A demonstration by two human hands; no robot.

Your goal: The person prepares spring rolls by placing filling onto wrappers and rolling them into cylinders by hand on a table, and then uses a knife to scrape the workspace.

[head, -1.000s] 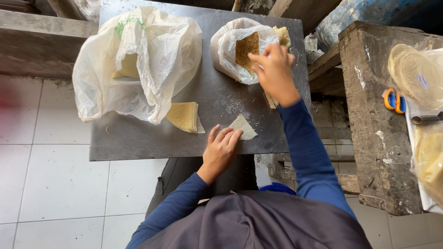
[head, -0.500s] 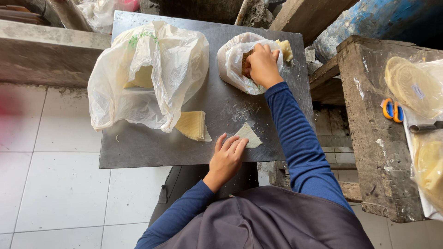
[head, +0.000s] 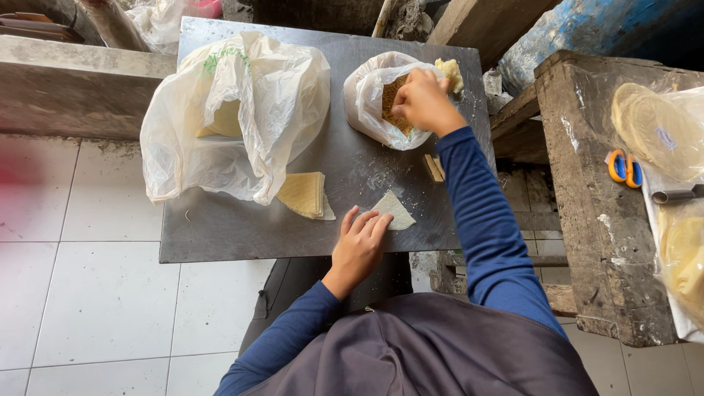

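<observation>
Reaching right hand [head: 420, 99] — curled into filling bag [head: 378, 99] | left hand [head: 359, 238] flat, fingers spread — pressing wrapper [head: 394, 209]

A large white plastic bag [head: 235, 117] (faint green print) lies on the desk's [head: 220, 235] left, a smaller white bag [head: 370, 99] at its far right, clear-wrapped round stacks [head: 656, 128] on the side bench.

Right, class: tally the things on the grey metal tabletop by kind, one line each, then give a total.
White plastic bags: 2 (large bag, small bag of brown filling)
Pale wrapper pieces outside the bags: 2 (stack, triangular sheet)
Hands: 2 (left hand, right hand)
Total: 6
</observation>
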